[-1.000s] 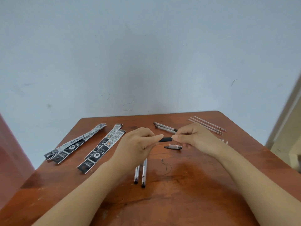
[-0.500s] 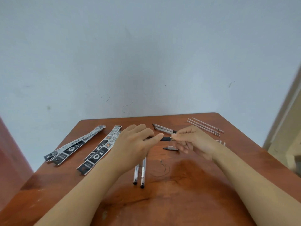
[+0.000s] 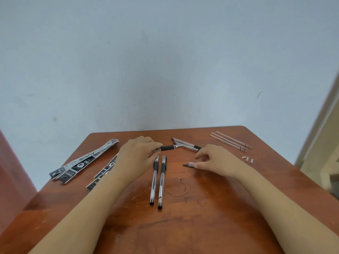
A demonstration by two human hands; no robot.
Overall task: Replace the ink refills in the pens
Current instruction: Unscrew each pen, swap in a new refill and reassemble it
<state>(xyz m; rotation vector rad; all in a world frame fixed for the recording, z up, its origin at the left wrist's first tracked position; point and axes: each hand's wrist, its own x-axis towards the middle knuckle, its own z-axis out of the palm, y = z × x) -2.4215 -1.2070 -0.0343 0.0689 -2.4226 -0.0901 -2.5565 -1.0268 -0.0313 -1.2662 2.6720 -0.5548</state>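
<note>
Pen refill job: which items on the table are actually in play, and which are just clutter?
In play: pen held by the left hand; pen cap at the right hand; two pens mid-table; pens at the back; loose refills.

Lying about: printed packet strips, apparently spent; small white bits.

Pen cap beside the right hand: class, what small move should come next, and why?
Probably pinch the pen cap and lift it to the pen. The right hand touches the cap on the table, while the left hand holds the pen with its bare tip pointing toward it, seemingly reassembled.
</note>
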